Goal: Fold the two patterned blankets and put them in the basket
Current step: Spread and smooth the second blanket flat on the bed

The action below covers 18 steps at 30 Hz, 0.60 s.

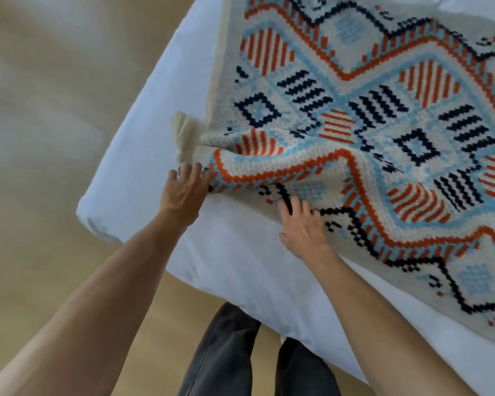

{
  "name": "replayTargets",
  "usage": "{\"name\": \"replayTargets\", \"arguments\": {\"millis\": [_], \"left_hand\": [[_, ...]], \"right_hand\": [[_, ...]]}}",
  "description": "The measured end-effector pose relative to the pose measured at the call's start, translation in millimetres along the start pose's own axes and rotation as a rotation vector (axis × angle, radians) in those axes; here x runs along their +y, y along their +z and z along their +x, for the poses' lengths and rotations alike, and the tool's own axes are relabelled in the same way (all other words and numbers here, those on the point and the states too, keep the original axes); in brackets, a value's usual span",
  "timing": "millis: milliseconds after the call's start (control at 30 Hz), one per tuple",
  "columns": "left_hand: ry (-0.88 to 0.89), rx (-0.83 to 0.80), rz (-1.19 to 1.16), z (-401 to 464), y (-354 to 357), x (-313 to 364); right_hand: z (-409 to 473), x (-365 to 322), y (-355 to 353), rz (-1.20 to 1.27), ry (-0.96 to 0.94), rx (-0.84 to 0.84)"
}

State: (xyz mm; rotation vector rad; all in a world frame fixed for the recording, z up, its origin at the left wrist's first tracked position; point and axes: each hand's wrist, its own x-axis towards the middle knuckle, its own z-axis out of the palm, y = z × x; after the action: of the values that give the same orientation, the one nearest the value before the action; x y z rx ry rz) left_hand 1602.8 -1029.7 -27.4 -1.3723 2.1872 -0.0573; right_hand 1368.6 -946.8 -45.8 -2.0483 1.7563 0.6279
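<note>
Head view: the patterned blanket lies spread on the white bed, near corner rumpled, so folding looks barely started. Left hand touches the tasselled corner with fingers open, right hand rests flat on the edge. Next move probably needs a proper pinch on both spots; no basket in sight.

The blanket lies on the bed, its tassel at the left corner.

A white-sheeted bed stands on a pale wooden floor.
</note>
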Motion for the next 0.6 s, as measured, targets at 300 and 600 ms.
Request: {"name": "replayTargets", "arguments": {"millis": [300,600], "left_hand": [[0.289,0.193,0.004,30.9,32.1,-21.2],[0.120,-0.399,0.220,-22.4,18.3,-27.2]], "right_hand": [[4.0,1.2,15.2,-0.098,0.059,0.146],[-39.2,-30.0,17.6,0.033,-0.069,-0.022]]}}
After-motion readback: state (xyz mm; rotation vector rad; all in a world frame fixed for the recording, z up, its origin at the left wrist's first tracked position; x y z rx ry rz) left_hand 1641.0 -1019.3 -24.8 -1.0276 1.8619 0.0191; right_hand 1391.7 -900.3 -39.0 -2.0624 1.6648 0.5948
